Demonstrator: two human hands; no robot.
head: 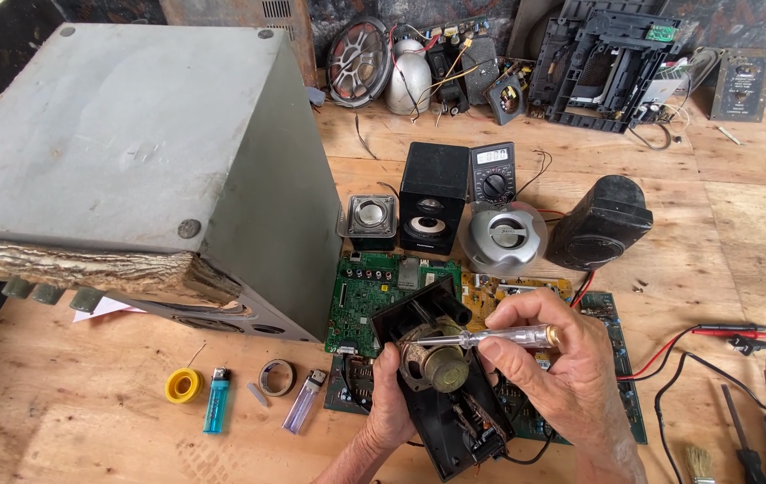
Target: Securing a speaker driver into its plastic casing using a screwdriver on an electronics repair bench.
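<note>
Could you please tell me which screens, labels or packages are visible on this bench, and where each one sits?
Multimeter: behind the small speakers, dark case, pale grey rectangular screen above a round dial.
Blue lighter: front left, beside a yellow tape roll.
Clear lighter: right of the blue one.
No packages or signs show.

Left hand (389, 405) grips an opened black speaker housing (441, 394) from below, bare speaker driver (435, 363) exposed. Right hand (551, 358) holds a clear-handled screwdriver (490, 338), tip at the driver's rim. Green circuit board (374, 291) lies underneath on the wooden counter (87, 412). Big grey cabinet (132, 143) at left; blue lighter (216, 400), clear lighter (304, 401), yellow solder spool (184, 385) near it. Multimeter (493, 172) behind.
</note>
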